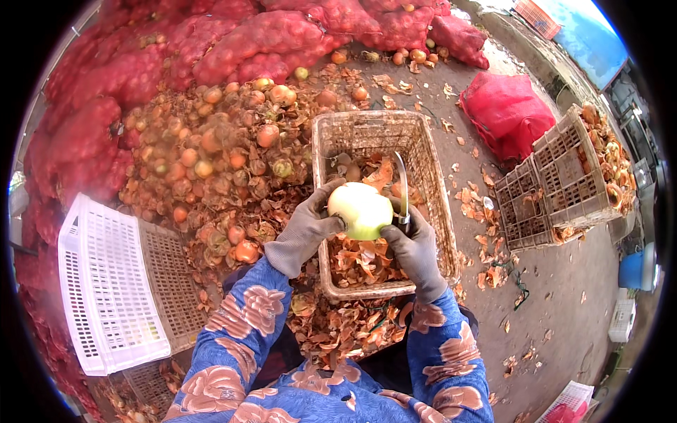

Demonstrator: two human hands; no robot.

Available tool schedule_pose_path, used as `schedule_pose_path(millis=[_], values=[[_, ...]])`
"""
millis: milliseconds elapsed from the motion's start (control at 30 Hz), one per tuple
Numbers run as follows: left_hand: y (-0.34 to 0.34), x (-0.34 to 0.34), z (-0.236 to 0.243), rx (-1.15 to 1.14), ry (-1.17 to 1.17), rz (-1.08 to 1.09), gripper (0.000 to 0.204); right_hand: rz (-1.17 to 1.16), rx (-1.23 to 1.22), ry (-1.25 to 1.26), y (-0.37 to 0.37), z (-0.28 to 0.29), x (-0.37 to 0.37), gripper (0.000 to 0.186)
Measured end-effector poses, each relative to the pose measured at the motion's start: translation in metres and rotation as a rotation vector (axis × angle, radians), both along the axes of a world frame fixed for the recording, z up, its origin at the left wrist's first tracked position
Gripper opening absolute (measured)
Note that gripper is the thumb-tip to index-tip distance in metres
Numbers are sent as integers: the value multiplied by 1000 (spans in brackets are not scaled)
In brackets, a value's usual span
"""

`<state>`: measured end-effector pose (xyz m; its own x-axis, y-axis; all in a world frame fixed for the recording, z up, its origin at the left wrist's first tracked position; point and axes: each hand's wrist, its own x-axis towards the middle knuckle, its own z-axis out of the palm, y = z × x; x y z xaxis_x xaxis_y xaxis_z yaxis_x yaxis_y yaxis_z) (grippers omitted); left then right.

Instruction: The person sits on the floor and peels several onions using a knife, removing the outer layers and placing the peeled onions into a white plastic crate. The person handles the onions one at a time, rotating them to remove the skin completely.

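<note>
A pale, peeled onion (361, 210) is held above a dirty plastic crate (370, 118). My gloved left hand (305, 229) grips its left side, with the thumb against the lower front. My gloved right hand (416, 247) is closed around the dark handle of a knife (403, 180), its narrow curved blade pointing up beside the onion. The right thumb touches the onion's lower right edge. Dry brown onion skins (356, 262) lie in the crate beneath both hands.
Unpeeled onions (204, 169) are heaped on the left, with red mesh sacks (261, 46) piled behind. A white crate (106, 282) stands at the left. Crates filled with skins (575, 169) and a red mesh bag (508, 116) are at the right. Skins litter the floor.
</note>
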<state>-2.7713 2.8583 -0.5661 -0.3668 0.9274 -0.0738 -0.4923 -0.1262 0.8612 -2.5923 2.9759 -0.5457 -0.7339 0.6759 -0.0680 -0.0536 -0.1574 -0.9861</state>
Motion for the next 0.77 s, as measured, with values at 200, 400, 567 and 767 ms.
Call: schedule_pose_path(millis=[200,400,567,767], values=[[4,14,15,-7,-157,-66,95,-67,625,-29,2,-7,-5,64],[3,23,19,68,-305,-56,70,-60,855,-73,-1,11,-6,60],[7,28,29,49,-248,16,69,-56,923,-80,8,3,2,50],[8,23,28,37,-172,55,76,132,811,-243,3,-8,14,61]])
